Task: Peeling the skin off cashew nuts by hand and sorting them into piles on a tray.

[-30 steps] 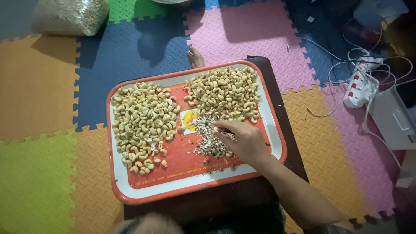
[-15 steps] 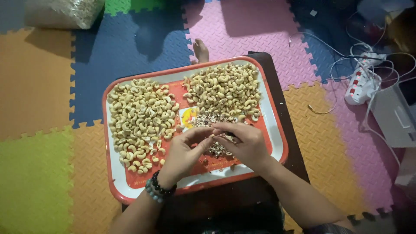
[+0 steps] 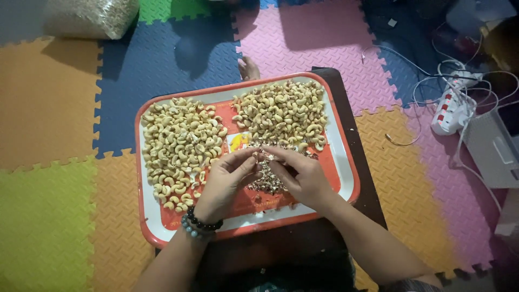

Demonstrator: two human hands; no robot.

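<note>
Holding two cashew piles (image 3: 181, 143) and husk scraps (image 3: 267, 181), red tray (image 3: 346, 162), left hand (image 3: 224, 181) and right hand (image 3: 303, 176) pinching a nut together.

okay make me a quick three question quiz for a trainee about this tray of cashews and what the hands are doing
1. True or false: both hands meet above the heap of broken bits on the tray.
2. Which wrist wears bead bracelets? A) left B) right
3. How many separate heaps of whole cashews lie on the tray?

Key:
1. True: the left hand and right hand touch fingertips there.
2. A.
3. Two: the left heap and the far heap.
</note>
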